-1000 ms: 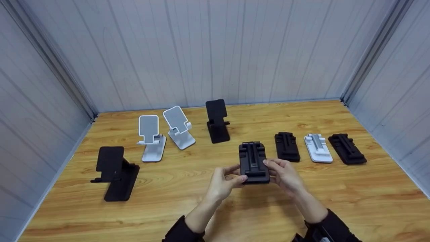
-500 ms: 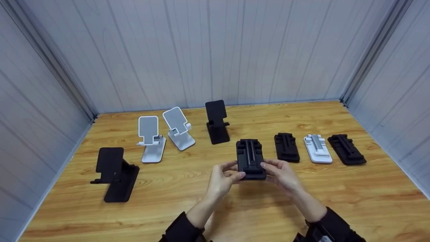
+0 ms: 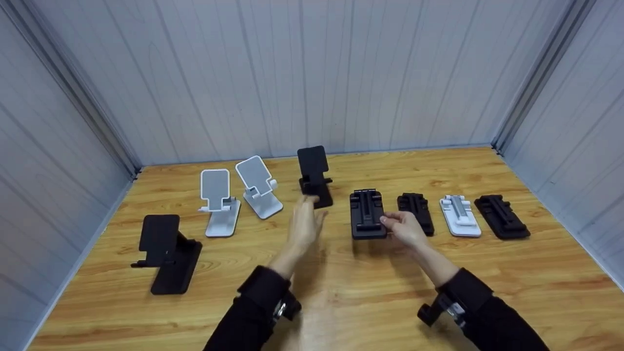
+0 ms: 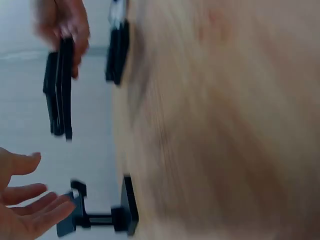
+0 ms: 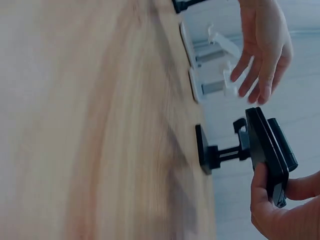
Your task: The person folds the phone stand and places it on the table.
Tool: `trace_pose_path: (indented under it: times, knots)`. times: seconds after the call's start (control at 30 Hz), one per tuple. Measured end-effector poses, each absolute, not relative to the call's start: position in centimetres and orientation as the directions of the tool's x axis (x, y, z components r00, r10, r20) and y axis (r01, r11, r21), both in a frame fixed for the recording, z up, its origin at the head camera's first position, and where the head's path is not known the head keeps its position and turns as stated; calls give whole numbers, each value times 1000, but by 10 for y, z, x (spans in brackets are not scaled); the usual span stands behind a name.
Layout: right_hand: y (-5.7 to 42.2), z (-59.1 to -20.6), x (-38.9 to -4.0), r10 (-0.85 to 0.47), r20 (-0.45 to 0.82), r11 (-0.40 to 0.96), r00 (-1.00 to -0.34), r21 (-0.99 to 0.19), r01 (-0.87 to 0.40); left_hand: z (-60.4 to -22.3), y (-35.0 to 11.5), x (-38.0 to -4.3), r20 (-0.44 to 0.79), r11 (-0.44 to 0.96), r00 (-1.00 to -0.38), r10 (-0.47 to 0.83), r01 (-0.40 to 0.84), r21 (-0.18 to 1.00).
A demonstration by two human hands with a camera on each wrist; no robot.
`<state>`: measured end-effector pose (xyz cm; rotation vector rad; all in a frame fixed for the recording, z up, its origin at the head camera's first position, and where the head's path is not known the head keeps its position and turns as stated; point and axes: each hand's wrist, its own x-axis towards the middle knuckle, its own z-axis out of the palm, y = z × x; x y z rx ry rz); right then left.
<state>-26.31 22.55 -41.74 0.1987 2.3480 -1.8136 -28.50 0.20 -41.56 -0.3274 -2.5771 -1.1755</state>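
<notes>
A folded black phone stand (image 3: 368,214) is in the air above the table, pinched at its right edge between the thumb and fingers of my right hand (image 3: 406,228). In the right wrist view the folded stand (image 5: 267,150) appears edge-on, thumb on one face and fingers on the other. My left hand (image 3: 303,226) holds nothing. Its fingers (image 4: 35,192) are loosely spread in the left wrist view. Beyond the left hand an unfolded black stand (image 3: 313,168) stands upright at the back; in the head view the left fingertips overlap its base, and I cannot tell whether they touch.
To the left stand two unfolded white phone stands (image 3: 215,190) and an unfolded black one (image 3: 163,241). On the right lie a folded black stand (image 3: 417,207), a folded white one (image 3: 460,209) and another black one (image 3: 502,212). Panelled walls (image 3: 312,73) enclose the wooden table (image 3: 336,302).
My left hand has let go of the folded black phone stand and moved forward and left. The right hand has carried the stand slightly forward, away from me.
</notes>
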Motion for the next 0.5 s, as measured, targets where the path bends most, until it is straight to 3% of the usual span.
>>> trace_pose_path:
  times: [0.07, 0.3, 0.4, 0.5]
  knots:
    - [226, -419, -273, 12, -234, 277, -972, -933, 228, -414, 2, -299, 386, 715, -921, 62, 310, 626]
    - [226, -430, -300, 102, -280, 398, -955, -868, 297, -414, -2, -333, 284, 824, -958, 49, 200, 530]
    - [227, -434, -307, 125, -285, 422, -950, -852, 311, -417, -6, -339, 273, 822, -959, 84, 221, 524]
    - [226, -436, -312, 132, -285, 438, -950, -843, 313, -423, -8, -344, 342, 819, -931, 127, 293, 494]
